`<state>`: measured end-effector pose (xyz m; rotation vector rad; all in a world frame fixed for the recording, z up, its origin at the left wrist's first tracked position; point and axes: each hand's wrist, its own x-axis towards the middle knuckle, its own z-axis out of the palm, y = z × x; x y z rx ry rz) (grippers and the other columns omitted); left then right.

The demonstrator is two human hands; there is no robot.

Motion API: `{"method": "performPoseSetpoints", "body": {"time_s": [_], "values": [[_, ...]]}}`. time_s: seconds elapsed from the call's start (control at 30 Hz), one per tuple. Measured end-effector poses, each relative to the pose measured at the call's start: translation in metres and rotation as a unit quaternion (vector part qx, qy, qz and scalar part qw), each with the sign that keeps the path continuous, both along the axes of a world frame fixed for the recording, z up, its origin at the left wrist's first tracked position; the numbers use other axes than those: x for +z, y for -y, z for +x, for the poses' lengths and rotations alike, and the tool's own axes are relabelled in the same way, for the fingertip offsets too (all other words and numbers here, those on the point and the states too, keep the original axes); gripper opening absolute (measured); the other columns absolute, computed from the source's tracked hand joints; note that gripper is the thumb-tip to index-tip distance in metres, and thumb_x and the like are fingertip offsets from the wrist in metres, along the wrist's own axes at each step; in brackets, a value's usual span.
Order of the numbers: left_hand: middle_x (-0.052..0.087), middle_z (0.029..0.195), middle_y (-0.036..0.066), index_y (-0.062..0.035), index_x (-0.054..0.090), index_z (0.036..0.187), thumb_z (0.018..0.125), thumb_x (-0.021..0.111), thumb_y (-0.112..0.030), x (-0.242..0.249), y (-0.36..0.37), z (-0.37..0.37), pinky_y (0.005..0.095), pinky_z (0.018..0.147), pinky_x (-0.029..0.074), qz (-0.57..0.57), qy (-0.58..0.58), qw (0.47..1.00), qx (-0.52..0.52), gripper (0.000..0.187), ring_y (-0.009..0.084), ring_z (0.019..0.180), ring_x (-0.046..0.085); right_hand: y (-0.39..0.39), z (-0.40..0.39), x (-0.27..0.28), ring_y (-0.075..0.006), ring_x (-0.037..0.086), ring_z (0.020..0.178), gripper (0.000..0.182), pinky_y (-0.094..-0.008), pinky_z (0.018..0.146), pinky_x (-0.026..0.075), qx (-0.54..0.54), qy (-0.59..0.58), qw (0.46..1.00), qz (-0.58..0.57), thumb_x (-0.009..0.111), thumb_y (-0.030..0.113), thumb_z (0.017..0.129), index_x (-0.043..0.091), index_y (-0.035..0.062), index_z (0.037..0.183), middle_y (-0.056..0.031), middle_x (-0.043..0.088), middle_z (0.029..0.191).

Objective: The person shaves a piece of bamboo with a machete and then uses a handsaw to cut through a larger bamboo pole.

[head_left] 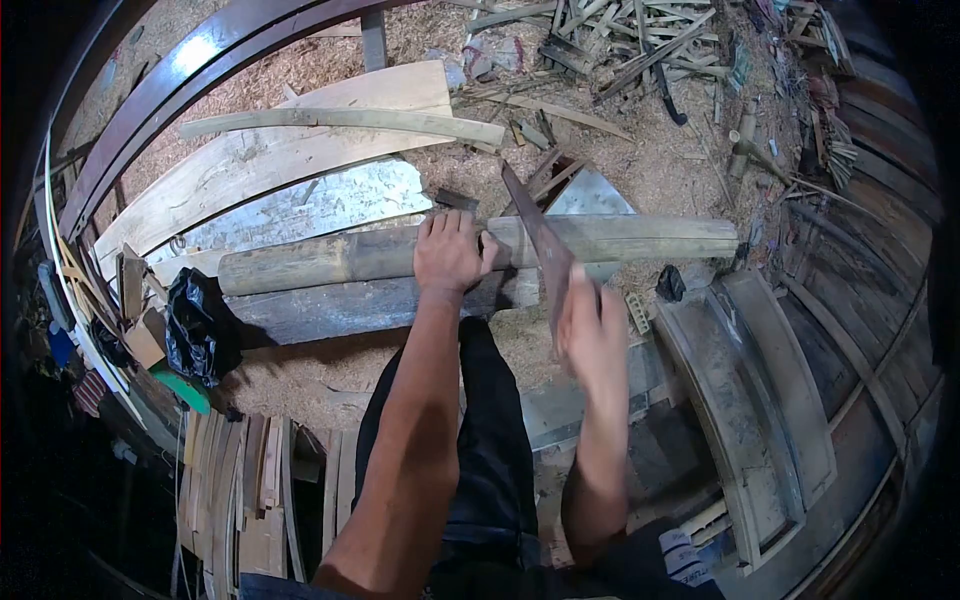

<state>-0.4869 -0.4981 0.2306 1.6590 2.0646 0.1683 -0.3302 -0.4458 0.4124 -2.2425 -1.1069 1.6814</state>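
A thick bamboo pole [640, 238] lies sideways over a weathered timber beam [330, 308]. My left hand [450, 248] grips it from above near its middle, fingers over the far side and thumb pointing right. Just right of that thumb, a handsaw [535, 225] with a brown, rusty-looking blade crosses the pole, its narrow tip pointing away from me. My right hand [590, 325], blurred by motion, is closed around the near end of the saw, on my side of the pole. The saw's handle is mostly hidden by the fingers.
Pale curved boards [280, 170] lie beyond the pole on sawdust-covered ground. Wood scraps [640, 50] are heaped at the far right. A wooden frame [745, 400] stands to my right. At left are a black plastic bag [195, 325] and stacked wood strips [235, 480].
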Motion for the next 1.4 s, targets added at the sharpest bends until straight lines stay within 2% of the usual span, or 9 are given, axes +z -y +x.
{"method": "performPoseSetpoints", "body": {"time_s": [0.2, 0.47, 0.53, 0.67, 0.97, 1.07, 1.17, 1.37, 1.4], "values": [[0.067, 0.098, 0.014, -0.0042, 0.067, 0.097, 0.083, 0.057, -0.037, -0.002, 0.000, -0.001, 0.0433, 0.093, 0.046, 0.022, -0.009, 1.000, 0.001, 0.037, 0.0312, 0.096, 0.064, -0.038, -0.018, -0.091, -0.0420, 0.059, 0.065, 0.059, -0.0500, 0.067, 0.045, 0.062, 0.036, 0.997, 0.009, 0.046, 0.044, 0.105, 0.062, -0.0089, 0.083, -0.0257, 0.056, 0.064], [0.068, 0.102, 0.016, -0.0026, 0.068, 0.105, 0.085, 0.056, -0.036, -0.001, 0.000, -0.001, 0.0432, 0.094, 0.046, 0.009, 0.004, 1.000, -0.006, 0.041, 0.0318, 0.098, 0.064, 0.002, -0.012, 0.018, -0.0391, 0.054, 0.062, 0.057, -0.0468, 0.065, 0.044, 0.065, 0.054, 0.996, 0.010, 0.047, 0.042, 0.106, 0.061, -0.0090, 0.086, -0.0261, 0.055, 0.065], [0.068, 0.101, 0.016, -0.0030, 0.067, 0.102, 0.084, 0.058, -0.035, -0.001, 0.000, -0.002, 0.0434, 0.094, 0.047, 0.002, 0.012, 1.000, -0.003, 0.038, 0.0320, 0.097, 0.064, -0.005, -0.009, -0.011, -0.0105, 0.047, 0.045, 0.052, -0.0302, 0.044, 0.035, 0.045, 0.016, 0.998, 0.044, 0.050, 0.041, 0.106, 0.055, 0.0063, 0.069, 0.0006, 0.049, 0.056], [0.068, 0.100, 0.015, -0.0037, 0.067, 0.099, 0.084, 0.058, -0.035, 0.003, -0.003, -0.001, 0.0437, 0.093, 0.047, -0.003, 0.002, 1.000, -0.003, 0.036, 0.0321, 0.096, 0.064, -0.052, -0.015, -0.117, -0.0150, 0.044, 0.041, 0.054, -0.0338, 0.043, 0.036, 0.047, 0.023, 0.999, 0.005, 0.052, 0.044, 0.105, 0.053, 0.0063, 0.067, -0.0018, 0.049, 0.054], [0.067, 0.096, 0.016, -0.0035, 0.066, 0.094, 0.084, 0.059, -0.035, -0.003, 0.003, -0.002, 0.0438, 0.092, 0.047, 0.040, 0.011, 0.999, 0.008, 0.034, 0.0330, 0.094, 0.064, -0.043, -0.010, -0.025, -0.0272, 0.060, 0.053, 0.059, -0.0434, 0.055, 0.046, 0.075, 0.020, 0.997, 0.025, 0.049, 0.043, 0.103, 0.062, -0.0074, 0.074, -0.0129, 0.057, 0.056], [0.067, 0.095, 0.016, -0.0036, 0.066, 0.095, 0.084, 0.060, -0.034, -0.003, 0.003, 0.000, 0.0434, 0.091, 0.048, 0.037, 0.012, 0.999, 0.000, 0.033, 0.0327, 0.093, 0.064, -0.035, -0.009, 0.002, -0.0225, 0.056, 0.051, 0.057, -0.0399, 0.052, 0.043, -0.011, 0.026, 0.998, -0.051, 0.048, 0.042, 0.104, 0.060, -0.0033, 0.072, -0.0077, 0.051, 0.052], [0.067, 0.094, 0.015, -0.0037, 0.066, 0.095, 0.084, 0.060, -0.034, -0.004, 0.004, -0.001, 0.0433, 0.089, 0.048, 0.060, 0.002, 0.998, -0.001, 0.033, 0.0323, 0.092, 0.065, -0.049, -0.008, -0.029, -0.0106, 0.039, 0.043, 0.047, -0.0294, 0.042, 0.034, -0.053, -0.037, 0.995, -0.076, 0.055, 0.045, 0.104, 0.049, 0.0090, 0.073, 0.0010, 0.043, 0.055], [0.067, 0.092, 0.014, -0.0053, 0.067, 0.099, 0.084, 0.060, -0.035, -0.001, 0.005, 0.002, 0.0437, 0.088, 0.047, 0.043, -0.003, 0.999, -0.005, 0.034, 0.0314, 0.092, 0.065, -0.013, -0.003, -0.084, -0.0116, 0.042, 0.042, 0.049, -0.0298, 0.042, 0.034, -0.042, -0.031, 0.998, 0.046, 0.053, 0.045, 0.105, 0.049, 0.0086, 0.073, 0.0003, 0.044, 0.054], [0.067, 0.093, 0.014, -0.0056, 0.068, 0.100, 0.084, 0.059, -0.034, -0.001, 0.004, 0.002, 0.0437, 0.088, 0.047, 0.038, -0.005, 0.999, -0.006, 0.034, 0.0314, 0.092, 0.065, -0.006, -0.003, -0.061, -0.0180, 0.055, 0.053, 0.062, -0.0375, 0.054, 0.040, -0.042, -0.021, 0.999, 0.019, 0.045, 0.045, 0.106, 0.057, -0.0006, 0.066, -0.0052, 0.053, 0.054]]}}
